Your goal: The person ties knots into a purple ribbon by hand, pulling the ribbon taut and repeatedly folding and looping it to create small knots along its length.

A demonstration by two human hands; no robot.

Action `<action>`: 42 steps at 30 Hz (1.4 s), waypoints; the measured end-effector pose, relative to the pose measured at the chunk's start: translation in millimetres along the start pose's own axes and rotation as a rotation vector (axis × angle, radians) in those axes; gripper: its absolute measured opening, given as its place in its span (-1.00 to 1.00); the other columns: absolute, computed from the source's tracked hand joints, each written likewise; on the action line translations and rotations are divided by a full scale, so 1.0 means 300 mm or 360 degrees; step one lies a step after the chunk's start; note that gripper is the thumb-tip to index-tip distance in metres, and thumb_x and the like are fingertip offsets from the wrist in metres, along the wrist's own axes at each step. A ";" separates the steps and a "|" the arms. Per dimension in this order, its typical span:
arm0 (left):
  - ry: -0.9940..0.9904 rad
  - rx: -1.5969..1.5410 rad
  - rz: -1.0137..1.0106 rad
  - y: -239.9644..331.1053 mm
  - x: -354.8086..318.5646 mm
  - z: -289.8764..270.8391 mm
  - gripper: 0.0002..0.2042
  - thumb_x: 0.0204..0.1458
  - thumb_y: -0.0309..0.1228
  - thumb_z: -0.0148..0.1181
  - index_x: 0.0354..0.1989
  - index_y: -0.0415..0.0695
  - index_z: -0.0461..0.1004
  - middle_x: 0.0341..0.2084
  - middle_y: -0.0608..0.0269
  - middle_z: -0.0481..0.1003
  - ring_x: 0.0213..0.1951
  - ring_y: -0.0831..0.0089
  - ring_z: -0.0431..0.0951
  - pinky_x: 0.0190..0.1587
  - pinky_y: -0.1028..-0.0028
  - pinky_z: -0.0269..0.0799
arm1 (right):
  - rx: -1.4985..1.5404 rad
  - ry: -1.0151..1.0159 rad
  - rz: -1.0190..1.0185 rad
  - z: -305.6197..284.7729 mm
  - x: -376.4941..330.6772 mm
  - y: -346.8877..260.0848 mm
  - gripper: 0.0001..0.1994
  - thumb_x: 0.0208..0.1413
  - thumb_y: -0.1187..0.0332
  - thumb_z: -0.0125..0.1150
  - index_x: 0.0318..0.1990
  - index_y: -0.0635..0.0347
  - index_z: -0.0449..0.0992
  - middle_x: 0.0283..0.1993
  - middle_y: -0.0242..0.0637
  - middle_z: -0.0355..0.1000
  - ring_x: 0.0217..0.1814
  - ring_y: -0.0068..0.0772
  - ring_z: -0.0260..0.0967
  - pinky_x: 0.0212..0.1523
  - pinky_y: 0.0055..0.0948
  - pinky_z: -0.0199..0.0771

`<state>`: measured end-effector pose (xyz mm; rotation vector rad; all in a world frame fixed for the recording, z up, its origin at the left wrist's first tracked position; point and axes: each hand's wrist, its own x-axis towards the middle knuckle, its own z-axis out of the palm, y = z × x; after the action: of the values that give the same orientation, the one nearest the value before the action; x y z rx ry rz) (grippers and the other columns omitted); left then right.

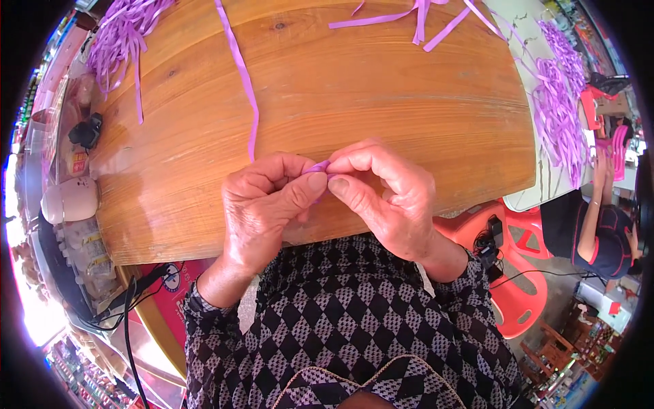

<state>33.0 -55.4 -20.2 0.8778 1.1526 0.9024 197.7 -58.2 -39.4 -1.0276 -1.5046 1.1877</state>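
Purple ribbon [243, 71] is pinched tightly by the left hand [262, 198] and right hand [402, 198], fingertips closed. Twisting should be avoided with light, even tension.

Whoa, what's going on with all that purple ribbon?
A person is pinching a small bit of purple ribbon between the fingertips of the left hand and the right hand, close together over the near side of a wooden table. A long purple strip runs from the far edge down to the left hand. A big purple bunch sits at the far left, and another purple pile lies on the white surface at the right.
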 end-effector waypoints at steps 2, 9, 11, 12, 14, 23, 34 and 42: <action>-0.0008 0.0069 0.0034 -0.010 -0.005 -0.002 -0.86 0.00 -0.45 0.18 -0.37 -0.30 0.48 -0.61 0.38 0.44 -0.62 0.75 0.30 -0.59 0.74 0.17 | -0.0010 0.0000 -0.0025 -0.002 -0.001 0.007 -0.93 0.01 0.60 0.13 -0.33 0.40 0.44 -0.27 -0.20 0.40 -0.22 -0.50 0.33 -0.18 -0.56 0.33; -0.0215 -0.0035 0.0075 0.031 -0.034 0.001 -0.80 0.07 -0.39 0.11 -0.25 -0.30 0.47 -0.52 0.35 0.45 -0.52 0.69 0.37 -0.46 0.70 0.29 | 0.0820 -0.0045 0.0305 -0.018 0.008 -0.017 -0.95 0.01 0.62 0.11 -0.34 0.40 0.41 -0.23 -0.17 0.41 -0.18 -0.50 0.35 -0.13 -0.54 0.35; -0.0249 0.0070 0.0170 0.033 -0.033 -0.006 -0.78 0.09 -0.38 0.07 -0.22 -0.30 0.46 -0.50 0.33 0.45 -0.50 0.66 0.39 -0.44 0.68 0.31 | 0.0843 -0.0062 0.0353 -0.027 0.012 -0.028 -0.95 0.01 0.61 0.11 -0.34 0.40 0.40 -0.23 -0.14 0.41 -0.18 -0.49 0.35 -0.13 -0.53 0.36; -0.0292 0.0173 0.0260 0.031 -0.029 -0.008 -0.76 0.11 -0.36 0.04 -0.19 -0.30 0.45 -0.48 0.30 0.45 -0.48 0.64 0.40 -0.41 0.66 0.33 | 0.0862 -0.0071 0.0406 -0.035 0.014 -0.031 -0.94 0.01 0.61 0.12 -0.34 0.40 0.40 -0.22 -0.12 0.41 -0.17 -0.48 0.36 -0.12 -0.53 0.36; -0.0240 0.0311 0.0314 0.050 -0.041 -0.003 -0.76 0.13 -0.36 0.02 -0.19 -0.30 0.44 -0.49 0.29 0.45 -0.48 0.62 0.40 -0.40 0.65 0.33 | 0.0707 -0.0062 0.0432 -0.052 0.018 -0.035 -0.93 0.00 0.61 0.13 -0.35 0.40 0.39 -0.23 -0.12 0.41 -0.18 -0.47 0.37 -0.13 -0.52 0.38; 0.0198 0.0669 0.0673 0.085 -0.083 -0.035 -0.72 0.15 -0.30 -0.03 -0.20 -0.32 0.42 -0.60 0.29 0.44 -0.53 0.63 0.41 -0.46 0.67 0.27 | 0.0627 -0.0191 0.0671 -0.065 0.001 -0.047 -0.92 -0.05 0.68 0.11 -0.37 0.42 0.38 -0.27 -0.14 0.38 -0.25 -0.45 0.40 -0.22 -0.57 0.41; 0.0467 0.0869 0.0819 0.043 -0.098 -0.106 -0.76 0.09 -0.39 0.06 -0.20 -0.34 0.42 -0.45 0.20 0.47 -0.45 0.59 0.43 -0.38 0.61 0.35 | 0.0336 -0.0264 0.0391 -0.075 -0.006 -0.028 -0.92 -0.08 0.69 0.07 -0.43 0.35 0.38 -0.34 -0.22 0.40 -0.31 -0.56 0.36 -0.30 -0.60 0.36; -0.0372 0.0954 0.0634 0.069 -0.035 -0.035 -0.73 -0.03 -0.52 0.18 -0.14 -0.31 0.40 -0.20 0.19 0.43 -0.20 0.55 0.43 -0.29 0.58 0.38 | -0.0195 -0.0261 -0.0198 -0.049 0.012 -0.020 -0.84 -0.21 0.72 0.08 -0.46 0.27 0.37 -0.40 -0.29 0.40 -0.41 -0.51 0.30 -0.36 -0.57 0.30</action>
<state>18.4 -56.2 0.5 1.7015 1.0721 0.7449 210.7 -52.9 -31.4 -0.9194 -1.7623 1.1249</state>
